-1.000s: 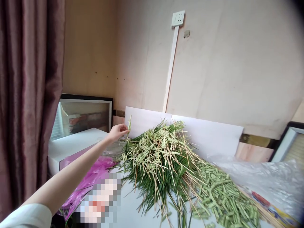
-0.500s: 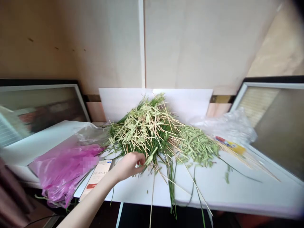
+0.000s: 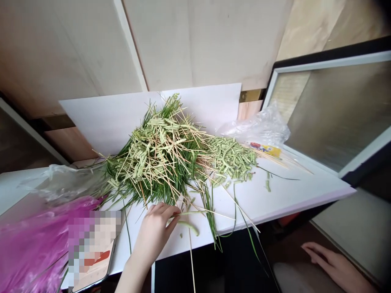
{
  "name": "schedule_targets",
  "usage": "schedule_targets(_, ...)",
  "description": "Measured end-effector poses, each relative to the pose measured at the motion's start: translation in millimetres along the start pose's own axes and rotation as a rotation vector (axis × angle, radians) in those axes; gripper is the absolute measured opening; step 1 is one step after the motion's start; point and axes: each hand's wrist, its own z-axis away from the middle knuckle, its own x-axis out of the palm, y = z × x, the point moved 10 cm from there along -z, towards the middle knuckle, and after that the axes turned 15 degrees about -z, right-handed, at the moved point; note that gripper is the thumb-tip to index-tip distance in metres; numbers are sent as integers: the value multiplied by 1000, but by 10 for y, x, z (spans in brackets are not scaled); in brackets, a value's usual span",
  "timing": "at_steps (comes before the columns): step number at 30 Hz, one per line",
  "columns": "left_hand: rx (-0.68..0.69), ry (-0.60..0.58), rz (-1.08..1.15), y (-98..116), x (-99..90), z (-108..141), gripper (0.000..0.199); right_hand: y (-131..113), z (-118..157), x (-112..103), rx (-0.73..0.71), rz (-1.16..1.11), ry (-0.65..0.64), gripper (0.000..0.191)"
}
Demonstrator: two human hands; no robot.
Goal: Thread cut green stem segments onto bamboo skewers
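My left hand (image 3: 157, 224) is over the table's front edge, thumb and fingers pinched on a thin strip of green bean (image 3: 194, 212) that points right. A curved bean piece (image 3: 191, 228) lies just below the fingertips. Behind the hand rises a heap of long green chive-like leaves (image 3: 159, 189), with bean pieces (image 3: 143, 156) and thin wooden skewers (image 3: 180, 152) strewn over it. My right hand (image 3: 334, 262) is off the table at the lower right, fingers stretched out, with nothing visible in it.
Cut green beans (image 3: 233, 158) form a pile right of the heap. Beyond them are a clear plastic bag (image 3: 259, 126) and a skewer packet (image 3: 265, 149). A pink bag (image 3: 39, 240) and a phone (image 3: 94, 264) lie at left. Some skewers and leaves overhang the front edge.
The view has turned right and down. My left hand has drawn back from the heap toward the front edge with a bean strip. My right hand has come into view.
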Motion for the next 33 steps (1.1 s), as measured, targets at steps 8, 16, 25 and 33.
schedule_targets(8, 66, 110, -69, 205, -82, 21, 17, -1374, -25, 484, -127, -108, -12, 32)
schedule_targets(16, 232, 308, -168, 634, -238, 95, 16, -3960, 75, 1649, -620, -147, -626, 20)
schedule_targets(25, 278, 420, -196, 695, -338, 229, 15, -3827, -11, 2392, -336, -3, -954, 32)
schedule_targets(33, 295, 204, -169, 825, -198, 222, 16, -3715, 71, 2333, -383, 82, -1073, 31)
